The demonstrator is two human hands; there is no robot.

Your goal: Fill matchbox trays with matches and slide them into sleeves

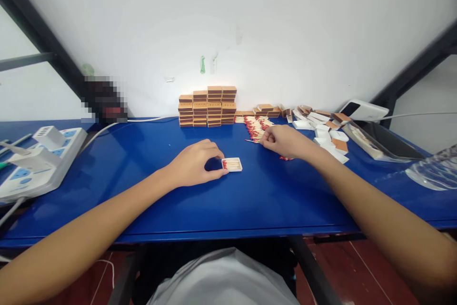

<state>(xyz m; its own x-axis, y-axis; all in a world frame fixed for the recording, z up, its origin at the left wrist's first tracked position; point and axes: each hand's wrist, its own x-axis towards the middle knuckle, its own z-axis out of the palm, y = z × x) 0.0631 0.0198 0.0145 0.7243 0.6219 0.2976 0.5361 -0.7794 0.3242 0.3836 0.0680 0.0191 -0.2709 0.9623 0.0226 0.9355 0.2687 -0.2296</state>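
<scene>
On the blue table, a small white matchbox tray (233, 165) lies with several red-tipped matches in it. My left hand (198, 164) grips the tray's left end between thumb and fingers. Farther right, my right hand (282, 139) is closed in a pinch on a match (252, 141), whose red head points left. That hand is at the near edge of a heap of loose matches (255, 126). A few more red match heads (284, 158) show beneath the right wrist; the rest of them is hidden.
Stacked matchboxes (207, 110) stand against the wall. Loose white trays and box sleeves (323, 129) are piled at the right, beside a dark flat device (385, 139) and a white device (366, 110). A power strip (53, 167) with plugs lies at the left.
</scene>
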